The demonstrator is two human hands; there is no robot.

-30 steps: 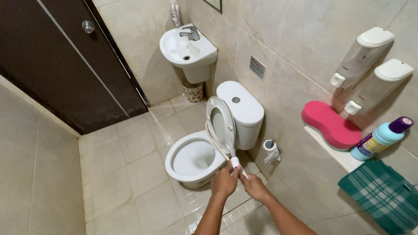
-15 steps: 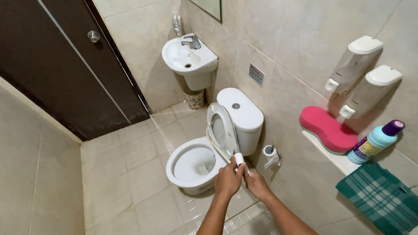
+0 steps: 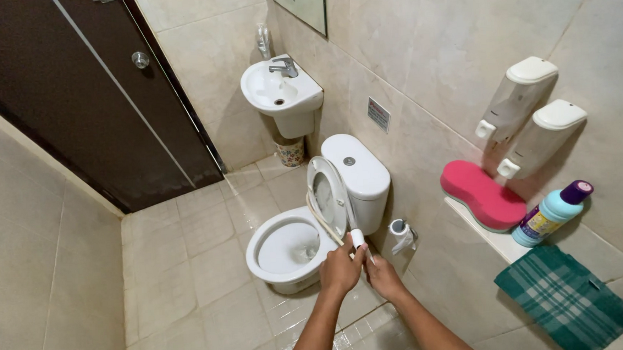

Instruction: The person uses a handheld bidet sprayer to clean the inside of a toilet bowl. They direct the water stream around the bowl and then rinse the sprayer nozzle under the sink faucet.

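Both hands are stretched out over the white ceramic toilet (image 3: 294,250), whose seat and lid are tipped up against the white cistern (image 3: 357,169). The left hand (image 3: 340,269) is curled shut around a slim white plastic spray handle (image 3: 357,238) on a pale, ribbed hose (image 3: 322,220); the hose loops from that fist up past the raised seat. The right hand (image 3: 386,276) sits just beside the left, its fingers bent in towards the same handle, but from here I cannot tell whether it really pinches it or only steadies it.

As for progress: the seat is already up and the sprayer is in hand and held over the rim of the bowl, so the getting-ready part looks done. I see no clear stream of water, and the bowl looks pale and wet at the bottom, so I judge the rinsing itself has hardly begun, if at all.

Hard to make out: the nozzle tip is covered by the left fist, the far end of the hose vanishes behind the seat, and both forearms are cut off at the lower edge.
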